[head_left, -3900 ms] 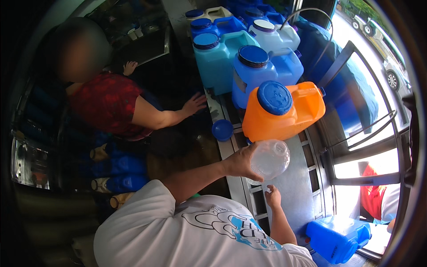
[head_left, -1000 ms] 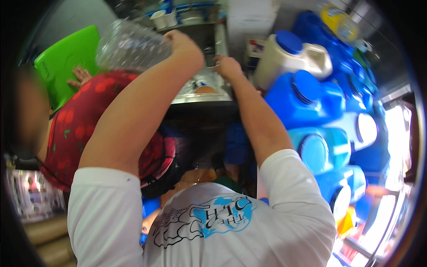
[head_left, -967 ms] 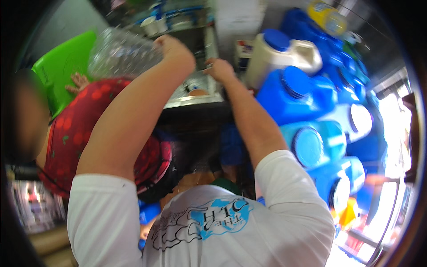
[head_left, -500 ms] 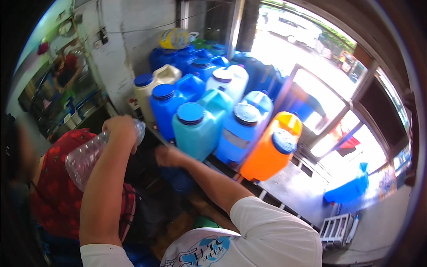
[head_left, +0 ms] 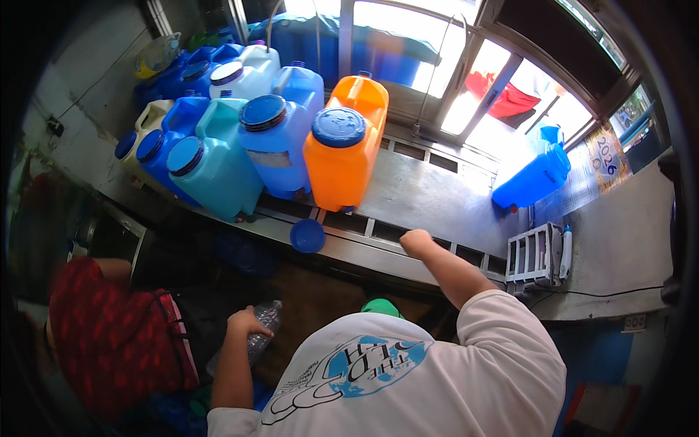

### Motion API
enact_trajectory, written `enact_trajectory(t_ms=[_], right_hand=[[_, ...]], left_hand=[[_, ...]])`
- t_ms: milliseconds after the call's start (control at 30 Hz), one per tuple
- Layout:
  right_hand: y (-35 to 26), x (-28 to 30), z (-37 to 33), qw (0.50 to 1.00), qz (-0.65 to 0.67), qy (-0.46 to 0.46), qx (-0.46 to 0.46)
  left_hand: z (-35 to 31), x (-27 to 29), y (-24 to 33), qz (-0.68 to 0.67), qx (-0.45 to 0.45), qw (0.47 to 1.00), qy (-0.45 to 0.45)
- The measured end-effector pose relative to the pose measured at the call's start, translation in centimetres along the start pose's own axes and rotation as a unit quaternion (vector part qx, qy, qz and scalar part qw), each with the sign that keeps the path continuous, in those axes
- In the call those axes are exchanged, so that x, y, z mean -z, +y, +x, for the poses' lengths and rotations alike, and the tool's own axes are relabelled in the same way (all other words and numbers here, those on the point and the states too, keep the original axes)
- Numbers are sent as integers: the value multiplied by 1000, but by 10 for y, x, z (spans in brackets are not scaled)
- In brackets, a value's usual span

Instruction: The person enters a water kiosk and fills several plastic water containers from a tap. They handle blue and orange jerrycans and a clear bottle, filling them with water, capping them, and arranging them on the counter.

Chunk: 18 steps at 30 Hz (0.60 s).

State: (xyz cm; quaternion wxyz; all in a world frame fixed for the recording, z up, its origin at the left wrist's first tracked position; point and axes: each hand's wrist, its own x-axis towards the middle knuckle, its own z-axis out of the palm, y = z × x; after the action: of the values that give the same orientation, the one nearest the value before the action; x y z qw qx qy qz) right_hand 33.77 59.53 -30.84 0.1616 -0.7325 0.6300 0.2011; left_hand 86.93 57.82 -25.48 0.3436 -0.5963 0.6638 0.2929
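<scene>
My left hand [head_left: 248, 321] is closed around a clear plastic bottle [head_left: 268, 317], held low and tilted at my left side. Part of the bottle is behind my hand and forearm. My right hand [head_left: 416, 243] reaches over the near edge of the metal counter [head_left: 437, 191], its fingers curled; whatever they hold, if anything, is hidden. A round blue lid [head_left: 307, 236] lies at the counter's front edge, left of that hand. Behind the lid stands an orange jug [head_left: 337, 169] with a blue cap, beside a light blue jug [head_left: 273, 156] and a teal jug [head_left: 218, 178].
More blue, white and cream jugs crowd the counter's left end. A blue jug [head_left: 535, 178] lies tilted at the right, near a grey slatted rack [head_left: 534, 255]. A person in a red patterned shirt [head_left: 109, 335] bends close on my left. Thin curved pipes rise by the window.
My view has turned right. My left hand has lowered the bottle to my side. My right hand has moved rightward, from before the teal jug to past the orange one. The blue lid now shows.
</scene>
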Motion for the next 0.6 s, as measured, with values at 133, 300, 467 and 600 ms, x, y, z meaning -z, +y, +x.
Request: enact_trajectory(t_ms=[133,300,467,600], right_hand=[[103,-27,-23,869,456,-93,-170],[204,-31,29,773,572,12,-275],[277,-29,104,756,589,77,-275],[312,-15,156,792,540,131,-253]], left_hand=[[-10,51,101,-259,-179,948,42],[-23,146,251,-450,-413,786,91],[16,196,369,-453,-454,744,187],[26,229,428,-428,-469,727,262]])
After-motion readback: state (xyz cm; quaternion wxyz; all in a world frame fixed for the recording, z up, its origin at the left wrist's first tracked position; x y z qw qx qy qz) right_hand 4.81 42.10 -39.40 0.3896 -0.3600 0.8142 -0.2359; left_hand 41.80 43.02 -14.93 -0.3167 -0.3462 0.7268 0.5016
